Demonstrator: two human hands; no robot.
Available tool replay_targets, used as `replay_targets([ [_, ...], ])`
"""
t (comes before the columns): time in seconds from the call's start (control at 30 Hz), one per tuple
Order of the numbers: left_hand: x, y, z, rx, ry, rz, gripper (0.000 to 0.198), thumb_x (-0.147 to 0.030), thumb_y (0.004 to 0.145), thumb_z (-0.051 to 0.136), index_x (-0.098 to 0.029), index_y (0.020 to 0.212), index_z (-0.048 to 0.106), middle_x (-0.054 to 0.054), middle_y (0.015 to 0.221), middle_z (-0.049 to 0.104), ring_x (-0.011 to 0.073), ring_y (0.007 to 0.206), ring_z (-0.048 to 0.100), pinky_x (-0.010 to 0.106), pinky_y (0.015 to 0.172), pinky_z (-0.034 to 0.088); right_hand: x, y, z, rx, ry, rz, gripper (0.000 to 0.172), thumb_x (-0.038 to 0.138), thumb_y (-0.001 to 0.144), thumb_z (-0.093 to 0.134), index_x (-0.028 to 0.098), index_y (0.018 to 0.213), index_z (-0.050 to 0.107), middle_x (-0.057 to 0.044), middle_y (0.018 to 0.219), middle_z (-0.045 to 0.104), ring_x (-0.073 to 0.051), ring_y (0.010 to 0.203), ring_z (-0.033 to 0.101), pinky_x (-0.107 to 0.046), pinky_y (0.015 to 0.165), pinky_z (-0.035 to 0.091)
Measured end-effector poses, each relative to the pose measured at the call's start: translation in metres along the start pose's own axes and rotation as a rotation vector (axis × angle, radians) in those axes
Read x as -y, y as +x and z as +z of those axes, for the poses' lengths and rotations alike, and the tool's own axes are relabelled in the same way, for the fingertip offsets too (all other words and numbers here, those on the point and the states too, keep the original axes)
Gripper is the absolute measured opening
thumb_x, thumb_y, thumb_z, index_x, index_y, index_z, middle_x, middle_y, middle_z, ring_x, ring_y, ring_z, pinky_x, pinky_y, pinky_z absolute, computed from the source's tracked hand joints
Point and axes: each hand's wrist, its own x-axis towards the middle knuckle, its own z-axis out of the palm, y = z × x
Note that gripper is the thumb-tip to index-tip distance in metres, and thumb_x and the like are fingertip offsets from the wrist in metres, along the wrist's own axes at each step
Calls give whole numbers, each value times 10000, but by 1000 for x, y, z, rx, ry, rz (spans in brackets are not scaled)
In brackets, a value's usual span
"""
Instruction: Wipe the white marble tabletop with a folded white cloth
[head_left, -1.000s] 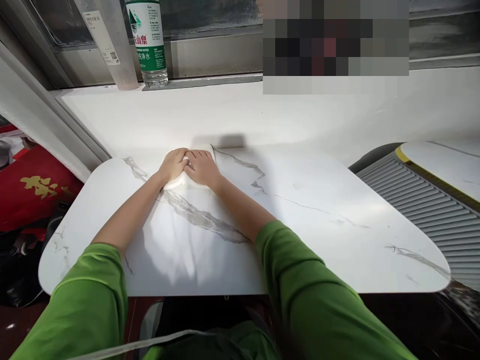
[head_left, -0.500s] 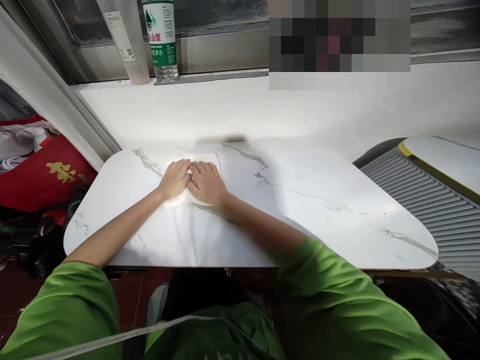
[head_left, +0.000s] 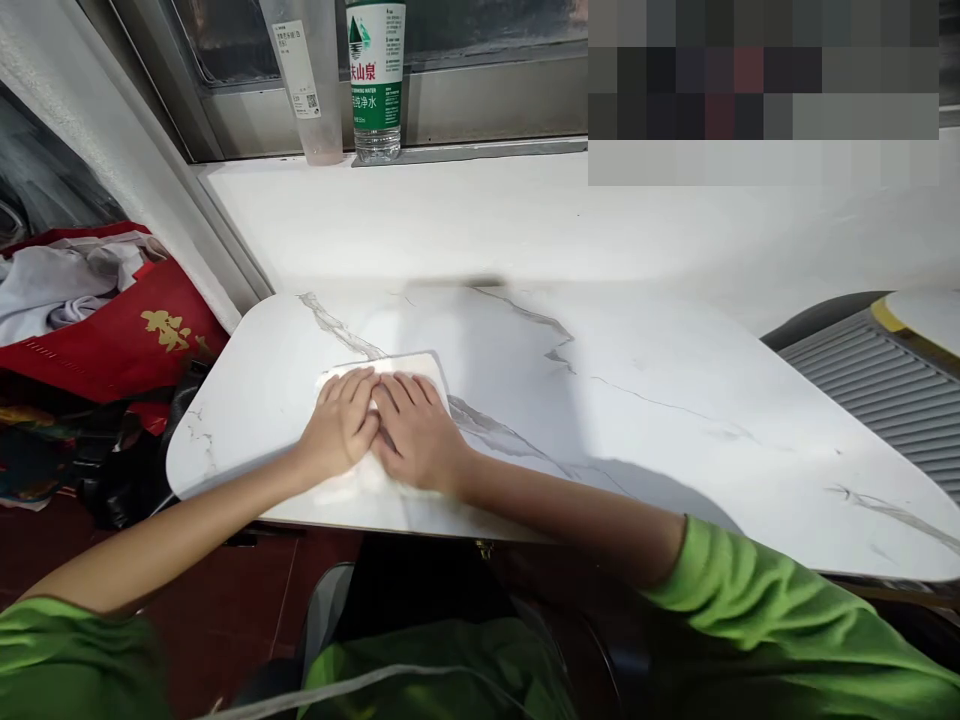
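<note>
In the head view, a white marbled table (head_left: pixel 660 350) stretches beneath the left hand (head_left: pixel 341 425) and right hand (head_left: pixel 421 432); a labelled bottle (head_left: pixel 377 85) stands well beyond them, and a red bag (head_left: pixel 127 325) sits left of them. Both hands lie flattened, touching each other, fingers extended over a white cloth (head_left: pixel 417 363), which shows just past the fingertips.

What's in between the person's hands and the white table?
A white cloth lies under the left hand and right hand, on the table; the head view shows its edges sticking out.
</note>
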Motion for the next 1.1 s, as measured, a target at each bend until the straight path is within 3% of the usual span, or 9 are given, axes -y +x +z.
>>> replay_targets([
  [0.2, 73, 101, 5, 22, 24, 7, 497, -260, 922, 340, -172, 1398, 453, 111, 1500, 478, 268, 1443, 353, 482, 1203, 242, -56, 88, 31, -21, -6, 84, 409, 289, 925, 432, 95, 1253, 580, -186, 1262, 619, -325, 1174, 509, -466, 1059, 329],
  [0.33, 106, 161, 4, 39, 1, 48, 477, -238, 896, 349, -169, 1348, 485, 117, 1436, 534, 250, 1375, 438, 432, 1173, 305, -86, 136, 46, -57, -18, 174, 385, 262, 923, 439, 97, 1235, 590, -177, 1265, 629, -325, 1181, 504, -450, 1071, 304],
  [0.43, 117, 185, 3, 31, -20, 42, 472, -226, 891, 343, -152, 1331, 500, 128, 1394, 563, 251, 1320, 487, 409, 1146, 344, -97, 154, 52, -60, -22, 230, 380, 231, 922, 426, 97, 1235, 594, -171, 1267, 636, -319, 1179, 511, -439, 1073, 299],
  [0.53, 118, 188, 4, 48, -14, 43, 483, -221, 902, 323, -134, 1343, 501, 134, 1434, 533, 247, 1354, 455, 397, 1163, 315, -97, 155, 52, -80, -27, 245, 380, 223, 925, 419, 96, 1237, 594, -173, 1262, 639, -319, 1178, 513, -435, 1066, 306],
  [0.63, 111, 172, 3, 67, 5, 49, 502, -224, 911, 312, -127, 1372, 487, 126, 1493, 485, 231, 1418, 386, 388, 1200, 255, -88, 143, 49, -101, -23, 231, 370, 225, 920, 422, 93, 1217, 600, -178, 1237, 645, -321, 1167, 514, -435, 1056, 315],
  [0.73, 101, 138, -1, 72, 17, 34, 519, -236, 923, 304, -140, 1408, 459, 112, 1521, 459, 222, 1439, 362, 399, 1211, 240, -66, 123, 44, -93, -12, 205, 366, 249, 913, 441, 90, 1197, 607, -184, 1235, 640, -329, 1162, 508, -444, 1052, 323],
  [0.93, 88, 31, -23, 78, 44, -4, 531, -308, 959, 258, -154, 1441, 420, 111, 1554, 410, 238, 1465, 317, 438, 1227, 208, 16, 79, 34, -39, 6, 106, 400, 318, 925, 454, 65, 1195, 606, -212, 1254, 616, -357, 1174, 495, -497, 1067, 325],
  [1.1, 96, -64, -46, 45, 74, -45, 525, -335, 987, 225, -160, 1457, 380, 119, 1557, 392, 259, 1456, 327, 483, 1224, 221, 89, 63, 32, 37, 73, -7, 501, 376, 940, 456, 8, 1262, 565, -244, 1360, 548, -379, 1245, 454, -530, 1127, 262],
])
